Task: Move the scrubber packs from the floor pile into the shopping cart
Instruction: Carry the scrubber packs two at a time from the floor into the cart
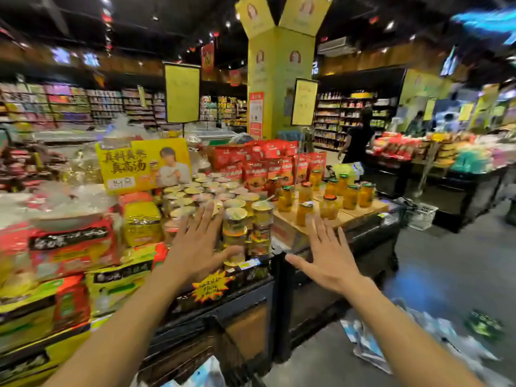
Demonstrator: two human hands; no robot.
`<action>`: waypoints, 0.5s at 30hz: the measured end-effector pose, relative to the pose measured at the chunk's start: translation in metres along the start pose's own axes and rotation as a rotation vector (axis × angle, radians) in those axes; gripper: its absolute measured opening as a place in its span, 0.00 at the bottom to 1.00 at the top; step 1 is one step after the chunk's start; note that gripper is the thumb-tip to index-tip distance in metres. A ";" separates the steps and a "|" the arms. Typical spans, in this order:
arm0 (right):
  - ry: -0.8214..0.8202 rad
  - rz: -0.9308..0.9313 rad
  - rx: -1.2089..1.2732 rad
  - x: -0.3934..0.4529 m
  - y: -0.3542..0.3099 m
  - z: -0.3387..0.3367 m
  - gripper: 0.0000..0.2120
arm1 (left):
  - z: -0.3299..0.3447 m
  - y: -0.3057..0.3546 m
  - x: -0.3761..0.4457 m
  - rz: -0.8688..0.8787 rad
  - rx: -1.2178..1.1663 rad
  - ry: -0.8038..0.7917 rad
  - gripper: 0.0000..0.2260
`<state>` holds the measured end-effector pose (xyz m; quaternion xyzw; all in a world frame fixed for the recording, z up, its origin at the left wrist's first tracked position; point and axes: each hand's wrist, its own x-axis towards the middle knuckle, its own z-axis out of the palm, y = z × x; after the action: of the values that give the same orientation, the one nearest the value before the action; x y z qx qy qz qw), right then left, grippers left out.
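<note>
My left hand and my right hand are both held out in front of me, palms down, arms straight. All my fingers are spread wide and flat. I hold nothing.

The big landmark here is the dark display stand full of jars and bags. Both hands float in the air in front of its top edge. They do not touch it.

The scrubber packs lie on the floor to the right of the stand, low down, under my right arm. They look blurry, so I cannot count them. I think they are flat, shiny plastic packs. I guess they are light and soft and a bit slippery. I would pinch one by its edge.

I cannot see the shopping cart.
</note>
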<state>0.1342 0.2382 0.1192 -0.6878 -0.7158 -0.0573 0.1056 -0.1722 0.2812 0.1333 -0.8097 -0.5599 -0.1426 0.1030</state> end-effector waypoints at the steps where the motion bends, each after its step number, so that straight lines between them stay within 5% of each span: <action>1: 0.009 0.031 -0.010 -0.006 0.025 -0.004 0.61 | 0.005 0.022 0.012 0.024 -0.015 -0.008 0.50; 15: 0.036 0.588 -0.046 -0.145 0.326 -0.035 0.68 | 0.059 0.343 0.152 0.495 -0.140 -0.053 0.52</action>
<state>0.4658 0.1044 0.0990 -0.8669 -0.4823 -0.0527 0.1146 0.2065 0.3131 0.1279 -0.9307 -0.3359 -0.1303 0.0638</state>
